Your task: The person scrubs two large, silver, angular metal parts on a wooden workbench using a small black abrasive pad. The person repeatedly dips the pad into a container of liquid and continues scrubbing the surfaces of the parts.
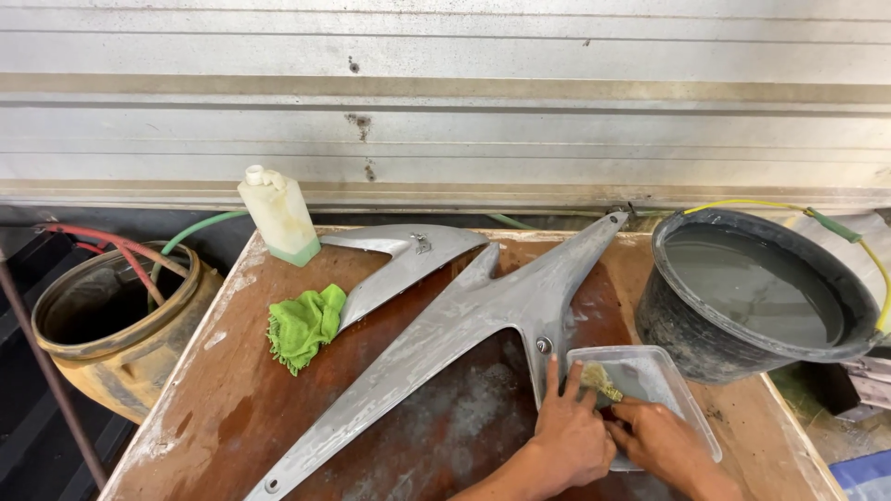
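Note:
A long grey Y-shaped panel (464,320) lies across a wet brown wooden table (232,399). A second, smaller grey panel (399,260) lies behind it. At the near right stands a clear plastic tray (650,371) with water in it. My left hand (571,436) rests on the tray's left edge, fingers spread over a yellowish scrap (599,378) in the tray. My right hand (664,441) sits beside it inside the tray, fingertips pinched near the same scrap. Whether either hand grips the scrap is unclear.
A black bucket of water (752,297) with a yellow handle stands at the table's right. A green cloth (304,323) and a pale plastic bottle (278,215) lie at the back left. A rusty drum (116,320) with hoses stands left of the table. A corrugated metal wall (445,102) runs behind.

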